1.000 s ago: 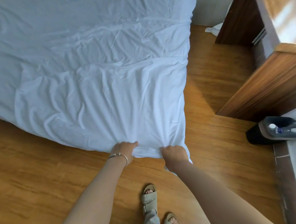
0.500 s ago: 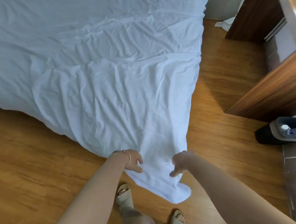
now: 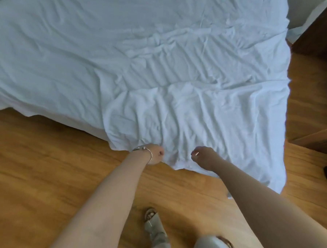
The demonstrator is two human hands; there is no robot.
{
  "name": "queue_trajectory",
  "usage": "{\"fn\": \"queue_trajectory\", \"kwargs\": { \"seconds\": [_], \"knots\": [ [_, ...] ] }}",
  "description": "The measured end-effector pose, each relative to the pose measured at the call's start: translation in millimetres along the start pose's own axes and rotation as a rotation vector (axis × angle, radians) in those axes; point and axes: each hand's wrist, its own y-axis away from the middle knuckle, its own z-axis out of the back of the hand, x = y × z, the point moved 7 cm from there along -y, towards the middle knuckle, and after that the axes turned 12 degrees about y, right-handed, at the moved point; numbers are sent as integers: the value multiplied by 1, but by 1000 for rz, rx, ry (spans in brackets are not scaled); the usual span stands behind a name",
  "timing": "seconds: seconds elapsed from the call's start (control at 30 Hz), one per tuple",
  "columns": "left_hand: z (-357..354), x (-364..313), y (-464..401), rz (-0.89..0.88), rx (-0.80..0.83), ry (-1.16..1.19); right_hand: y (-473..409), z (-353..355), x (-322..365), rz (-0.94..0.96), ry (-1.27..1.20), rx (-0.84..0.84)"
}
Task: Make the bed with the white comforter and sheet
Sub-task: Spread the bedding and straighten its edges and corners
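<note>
- The wooden floor fills the left side, and the white comforter lies spread over the bed, with its near edge hanging down to the floor.
- The left hand, with a bracelet on the wrist, is at the hanging edge of the comforter. Its fingers are curled tight and seem to pinch the cloth, but the grip itself is partly hidden.
- The right hand is just beside it, over the same edge. Its fingers are bent, but I cannot tell if they hold the cloth or are only near it.
- The step in hand, as I judge it, is to pull and straighten this corner. To do it well, both hands should take the edge firmly, well apart from each other, and pull evenly so that the wrinkles in the middle go flat and the corner at the right does not drag on the floor.
- Below, a sandal shows on one foot.
- At the right stands dark wooden furniture.
- No brand, label or writing can be read anywhere.
</note>
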Motion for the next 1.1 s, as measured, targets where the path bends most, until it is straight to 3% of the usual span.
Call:
{"fn": "queue_trajectory", "kwargs": {
  "seconds": [0.13,0.23,0.3,0.43,0.57,0.67,0.83,0.9,1.0,1.1],
  "knots": [
    [69,78,-17,34,-232,-64,-41,5,88,62,-119,-39],
    [119,125,-36,63,-442,-95,-75,14,142,160,92,-187],
    [144,157,-53,111,-492,-17,-97,21,173,205,192,-310],
    [187,190,-81,-47,-614,41,-147,26,211,171,219,-332],
    [202,201,-80,-167,-517,131,-156,33,215,81,115,-355],
    [182,203,-71,-247,-212,87,-135,29,209,-10,88,-426],
    [182,209,-72,-370,95,-48,-135,23,256,-320,428,-266],
    [203,235,-69,-422,107,-119,-138,26,289,-429,429,-277],
    [245,309,-56,-482,-12,-282,-148,10,349,-482,144,-341],
    [275,401,-53,-458,-58,-437,-167,-10,437,-257,83,-348]
  ]
}}
